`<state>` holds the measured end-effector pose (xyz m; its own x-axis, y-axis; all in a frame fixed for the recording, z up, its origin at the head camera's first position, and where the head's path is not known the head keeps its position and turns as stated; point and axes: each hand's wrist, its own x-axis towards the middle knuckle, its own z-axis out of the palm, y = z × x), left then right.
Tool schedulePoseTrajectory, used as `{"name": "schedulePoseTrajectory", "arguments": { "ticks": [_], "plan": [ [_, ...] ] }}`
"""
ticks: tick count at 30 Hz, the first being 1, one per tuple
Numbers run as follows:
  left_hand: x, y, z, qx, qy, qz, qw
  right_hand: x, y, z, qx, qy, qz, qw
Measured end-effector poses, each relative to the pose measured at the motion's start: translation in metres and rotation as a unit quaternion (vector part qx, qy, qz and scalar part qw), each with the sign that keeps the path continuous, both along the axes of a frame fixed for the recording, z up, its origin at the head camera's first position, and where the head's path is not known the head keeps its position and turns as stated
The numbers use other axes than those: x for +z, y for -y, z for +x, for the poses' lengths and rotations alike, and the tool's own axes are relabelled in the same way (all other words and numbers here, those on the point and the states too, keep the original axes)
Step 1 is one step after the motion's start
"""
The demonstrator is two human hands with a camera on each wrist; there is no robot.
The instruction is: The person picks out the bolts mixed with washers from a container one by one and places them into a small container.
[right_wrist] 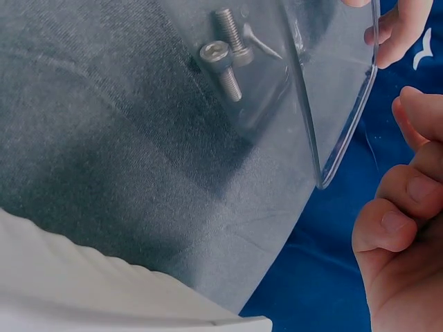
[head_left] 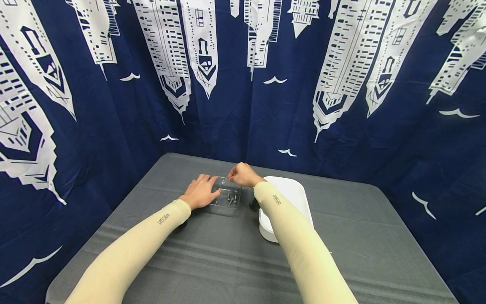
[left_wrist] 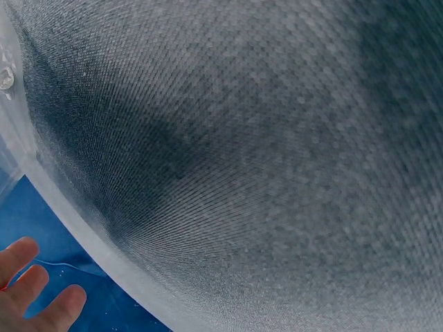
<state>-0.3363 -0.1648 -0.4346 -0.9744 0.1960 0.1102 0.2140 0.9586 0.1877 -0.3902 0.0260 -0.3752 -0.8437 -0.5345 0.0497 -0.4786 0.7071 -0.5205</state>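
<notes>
A clear plastic box [head_left: 218,210] with compartments lies on the grey table. My left hand [head_left: 200,192] rests against its left side, fingers extended; in the left wrist view a few fingertips [left_wrist: 59,308] show at the lower left. Over the box's far right corner is my right hand [head_left: 243,174], its fingertips drawn together. Those curled fingers [right_wrist: 391,225] appear beside the box's clear rim in the right wrist view. Whether they pinch something small cannot be seen. Inside the box lie two socket-head bolts [right_wrist: 228,76] and a small pointed screw [right_wrist: 261,41].
A white oval-cornered container [head_left: 288,190] stands right of the box, partly under the right forearm. Grey cloth covers the table [head_left: 212,253]. A blue curtain with white building prints [head_left: 243,114] hangs behind the far edge.
</notes>
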Motion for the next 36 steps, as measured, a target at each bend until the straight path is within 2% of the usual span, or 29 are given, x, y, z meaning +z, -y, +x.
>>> {"name": "schedulePoseTrajectory", "arguments": {
  "ticks": [16, 26, 36],
  "plan": [
    [0.001, 0.0, -0.001, -0.002, -0.016, -0.007, 0.9998, 0.001, -0.029, 0.001, 0.008, -0.034, 0.006, 0.999],
    [0.006, 0.001, 0.001, -0.019, -0.029, -0.025, 0.9991, 0.003, -0.05, 0.006, 0.006, -0.034, 0.003, 0.999],
    [0.008, 0.001, 0.0, -0.024, -0.025, -0.032, 0.9989, 0.001, -0.07, 0.009, 0.003, -0.046, 0.002, 0.999]
  ]
}}
